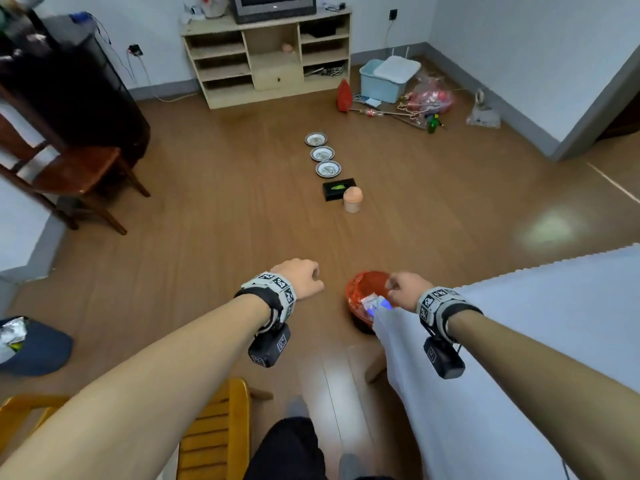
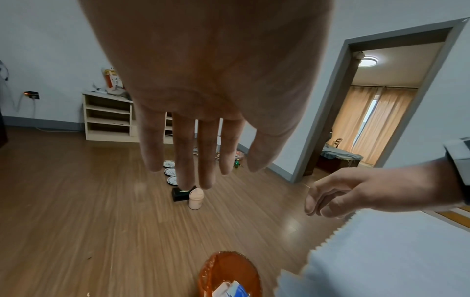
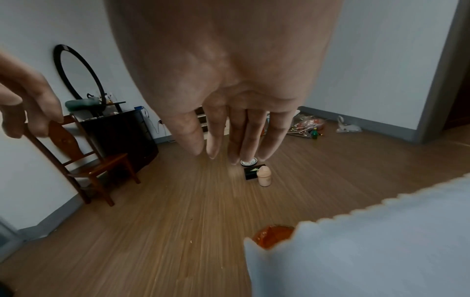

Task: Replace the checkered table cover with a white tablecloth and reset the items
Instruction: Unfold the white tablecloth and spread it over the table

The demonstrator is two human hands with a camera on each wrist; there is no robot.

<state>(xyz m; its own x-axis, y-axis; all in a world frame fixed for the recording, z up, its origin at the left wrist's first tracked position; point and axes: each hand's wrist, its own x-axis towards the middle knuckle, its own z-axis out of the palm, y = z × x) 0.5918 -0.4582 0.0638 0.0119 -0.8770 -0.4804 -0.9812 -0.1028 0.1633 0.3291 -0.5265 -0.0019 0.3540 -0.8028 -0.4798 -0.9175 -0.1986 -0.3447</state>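
Note:
A white tablecloth with a zigzag edge covers the table on the right; one corner hangs down. My right hand hovers just above that corner, and in the right wrist view its fingers hang straight with nothing in them. My left hand is out over the floor to the left, fingers straight and empty. On the floor ahead, three patterned plates stand in a row, then a black box and a pink lidded cup. No checkered cover is in view.
A red-lined bin with wrappers sits on the floor under the cloth's corner. A yellow chair is by my legs, and a dark wooden chair stands at left. A shelf unit and floor clutter line the far wall.

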